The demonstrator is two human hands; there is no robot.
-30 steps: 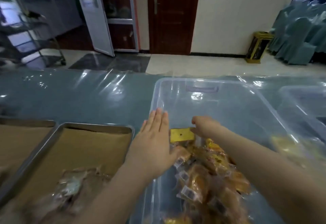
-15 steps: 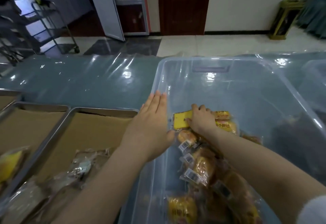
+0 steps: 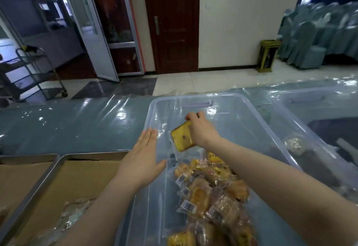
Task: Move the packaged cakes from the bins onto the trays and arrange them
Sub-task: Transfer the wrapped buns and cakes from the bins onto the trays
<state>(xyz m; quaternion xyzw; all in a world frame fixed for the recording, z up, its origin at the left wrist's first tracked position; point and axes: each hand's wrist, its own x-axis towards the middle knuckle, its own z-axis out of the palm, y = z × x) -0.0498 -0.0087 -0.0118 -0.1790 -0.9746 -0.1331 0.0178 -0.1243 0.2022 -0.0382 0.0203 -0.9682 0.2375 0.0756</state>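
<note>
Blue film-covered table (image 3: pixel 77 129) stands before a tiled floor and a dark door (image 3: pixel 174 23). Right hand (image 3: pixel 201 131) pinches a yellow wrapped cake (image 3: pixel 182 139), tilted, inside the clear bin (image 3: pixel 151 110), just far of the pile (image 3: pixel 209 193). Left hand (image 3: pixel 141 158) is flat with straight fingers, holding nothing, over the bin's left rim. Left lies a paper-lined tray (image 3: pixel 58 157) with blurred packets (image 3: pixel 71 216); a second bin (image 3: pixel 319 100) sits right.

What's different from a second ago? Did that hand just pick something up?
Yes. The right hand, which was reaching onto the yellow packaged cake lying in the clear bin, now grips it and has lifted it, tilted, above the bin floor. The left hand stays flat and open at the bin's left wall, and the pile of cakes stays put.
</note>
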